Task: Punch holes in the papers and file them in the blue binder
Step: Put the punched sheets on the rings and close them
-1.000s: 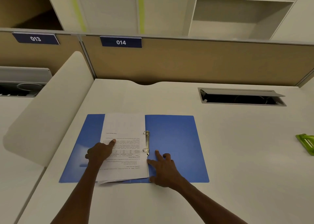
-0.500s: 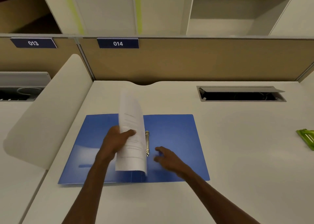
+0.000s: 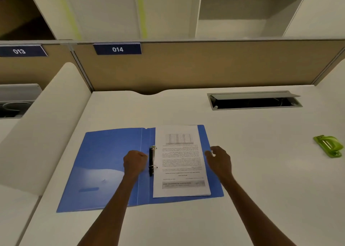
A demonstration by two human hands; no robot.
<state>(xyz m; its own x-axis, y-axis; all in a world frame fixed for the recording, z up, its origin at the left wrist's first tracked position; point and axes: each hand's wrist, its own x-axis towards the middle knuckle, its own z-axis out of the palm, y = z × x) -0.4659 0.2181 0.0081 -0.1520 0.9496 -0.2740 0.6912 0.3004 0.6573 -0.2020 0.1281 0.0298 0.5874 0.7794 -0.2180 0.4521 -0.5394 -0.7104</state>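
The blue binder [image 3: 104,163] lies open flat on the white desk. A stack of printed papers [image 3: 180,161] sits on its right half, threaded on the metal ring mechanism [image 3: 152,160] at the spine. My left hand [image 3: 134,161] rests as a loose fist just left of the rings, holding nothing. My right hand [image 3: 219,159] hovers at the papers' right edge, fingers apart and empty. The green hole punch [image 3: 329,146] lies far right on the desk.
An open cable hatch [image 3: 254,101] is set into the desk behind the binder. A tan partition with label 014 [image 3: 117,49] closes the back. A curved white divider [image 3: 46,119] borders the left side.
The papers swung over the rings from the binder's left half to the right half. My left hand let go of them; my right hand moved out to their right edge.
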